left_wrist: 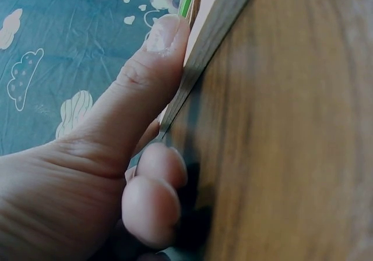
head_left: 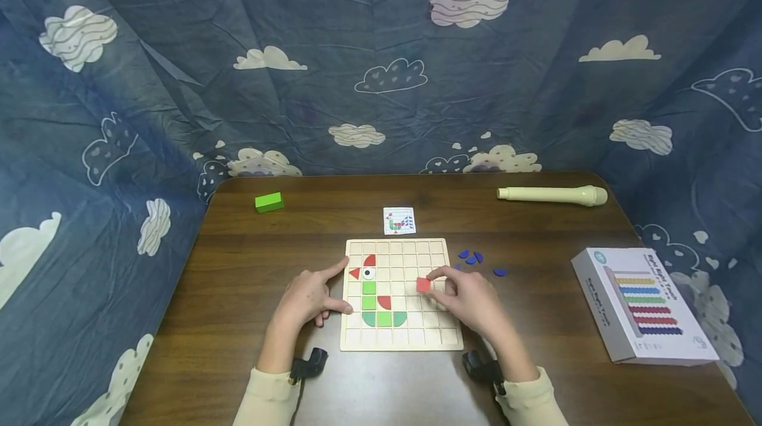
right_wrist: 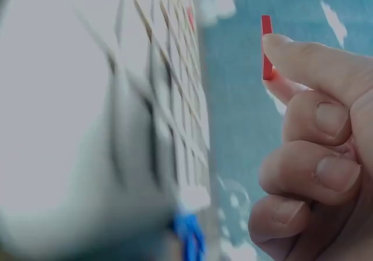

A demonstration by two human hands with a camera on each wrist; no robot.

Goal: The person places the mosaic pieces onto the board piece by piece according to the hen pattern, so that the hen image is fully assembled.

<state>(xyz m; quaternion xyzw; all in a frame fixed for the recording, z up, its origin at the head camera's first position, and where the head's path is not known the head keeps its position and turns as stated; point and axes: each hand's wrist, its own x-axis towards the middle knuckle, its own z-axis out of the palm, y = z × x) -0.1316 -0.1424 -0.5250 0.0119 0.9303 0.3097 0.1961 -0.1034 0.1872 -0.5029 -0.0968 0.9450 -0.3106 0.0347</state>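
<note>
Wrist cameras [head_left: 309,363] on both arms; one right-side cable runs close to the board's near right corner, so a snag there could jog things.

Left hand [head_left: 306,297]: thumb and index spread wide along the left edge of the wooden grid board [head_left: 401,338], touching it, other fingers curled in, nothing pinched. Bracing from one side only, as far as I can see. Uneven push could skid or turn the board.

Right hand [head_left: 473,300]: narrow thumb-and-index pinch on the red square [head_left: 423,285], raised over the right part of the grid, apart from it. Fingertips only, so it could slip or twist; lowered tilted, it'd likely catch a grid ridge.

On the board: green squares [head_left: 369,303], red quarter piece [head_left: 384,302], eye tile [head_left: 369,273], all left of centre. A hard bump could unseat them.

Blue half-discs [head_left: 470,260] lie loose off the right edge, one just beside the right hand. Knuckles could sweep them.

Farther out: white box [head_left: 673,307] to the right, pattern card [head_left: 398,221] loose beyond the board, green block [head_left: 269,202] far left, cream microphone [head_left: 550,196] far right. Low risk; the microphone could roll if the table is knocked.
</note>
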